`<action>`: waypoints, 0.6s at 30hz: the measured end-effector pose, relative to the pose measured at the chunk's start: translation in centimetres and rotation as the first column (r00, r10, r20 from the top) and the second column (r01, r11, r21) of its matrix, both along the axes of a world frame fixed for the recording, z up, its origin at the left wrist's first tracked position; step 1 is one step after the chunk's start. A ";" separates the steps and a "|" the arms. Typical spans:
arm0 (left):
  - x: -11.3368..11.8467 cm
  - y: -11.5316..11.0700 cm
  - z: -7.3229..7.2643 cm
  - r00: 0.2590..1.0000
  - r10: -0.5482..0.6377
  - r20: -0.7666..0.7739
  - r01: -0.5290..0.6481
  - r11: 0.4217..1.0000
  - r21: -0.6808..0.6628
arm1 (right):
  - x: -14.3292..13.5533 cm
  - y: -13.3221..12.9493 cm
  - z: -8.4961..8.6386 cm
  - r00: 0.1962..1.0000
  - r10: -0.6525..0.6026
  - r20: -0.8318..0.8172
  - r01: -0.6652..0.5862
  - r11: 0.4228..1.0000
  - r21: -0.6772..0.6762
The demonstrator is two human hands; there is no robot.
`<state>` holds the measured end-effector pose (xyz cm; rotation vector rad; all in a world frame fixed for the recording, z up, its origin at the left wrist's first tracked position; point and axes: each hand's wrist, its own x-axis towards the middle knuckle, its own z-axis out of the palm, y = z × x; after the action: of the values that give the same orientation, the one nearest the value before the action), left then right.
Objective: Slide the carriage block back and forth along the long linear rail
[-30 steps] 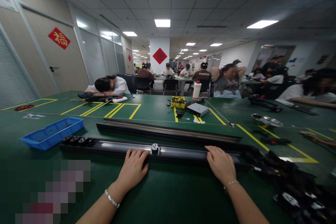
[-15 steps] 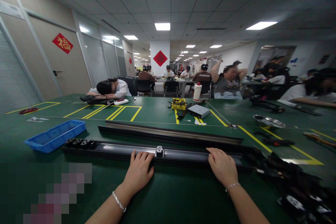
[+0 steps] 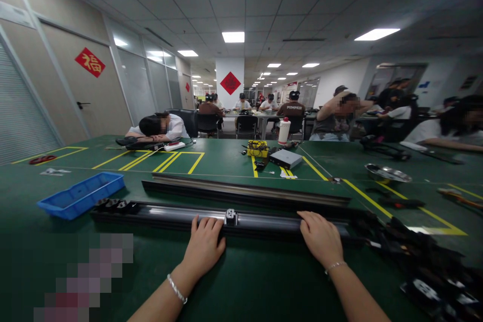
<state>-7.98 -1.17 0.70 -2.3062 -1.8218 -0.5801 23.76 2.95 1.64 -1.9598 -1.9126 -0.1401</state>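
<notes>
A long black channel [image 3: 166, 214] lies across the green table [image 3: 264, 282] in front of me. Near its middle sits a small silver-and-black part [image 3: 231, 217], just right of my left fingertips. My left hand [image 3: 205, 244] rests on the channel's near edge, fingers spread and holding nothing. Further right, my right hand [image 3: 320, 236] lies over the same edge with its fingers stretched out. Several small dark parts [image 3: 113, 204] stand in the channel's left end. A second long strip [image 3: 241, 191] lies behind it.
At the left is a blue tray [image 3: 81, 196]. Black parts [image 3: 426, 266] are heaped at the right, near a metal bowl [image 3: 387, 173]. Further back are a grey box [image 3: 286, 159], a yellow item with cables [image 3: 257, 148] and a white bottle [image 3: 284, 131]. People sit beyond.
My left hand has shifted slightly right along the channel's edge. My right hand is almost unmoved. A person at the back right has lowered their raised arms a little.
</notes>
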 end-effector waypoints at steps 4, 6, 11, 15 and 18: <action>1.1 0.0 -0.2 1.000 0.002 -0.013 -0.001 1.000 0.016 | 0.1 0.1 -0.1 1.000 0.013 0.012 -0.013 1.000 0.015; 1.5 0.0 -0.2 1.000 0.008 -0.017 -0.007 1.000 0.025 | 0.1 0.1 -0.1 1.000 0.018 0.014 -0.019 1.000 0.014; 1.7 0.0 -0.3 1.000 0.013 -0.008 -0.013 0.999 0.034 | 0.1 0.1 -0.1 1.000 0.016 0.001 -0.016 1.000 0.013; 1.9 0.0 -0.4 1.000 0.021 -0.006 -0.021 0.999 0.047 | 0.0 0.1 0.0 1.000 0.014 -0.003 -0.014 1.000 0.019; 2.3 0.0 -0.5 1.000 0.007 0.001 -0.007 0.999 0.047 | 0.0 0.0 -0.1 1.000 0.014 0.000 -0.014 1.000 0.016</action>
<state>-5.71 -1.14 0.17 -2.2687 -1.7957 -0.6159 23.81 2.99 1.57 -1.9360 -1.9184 -0.1505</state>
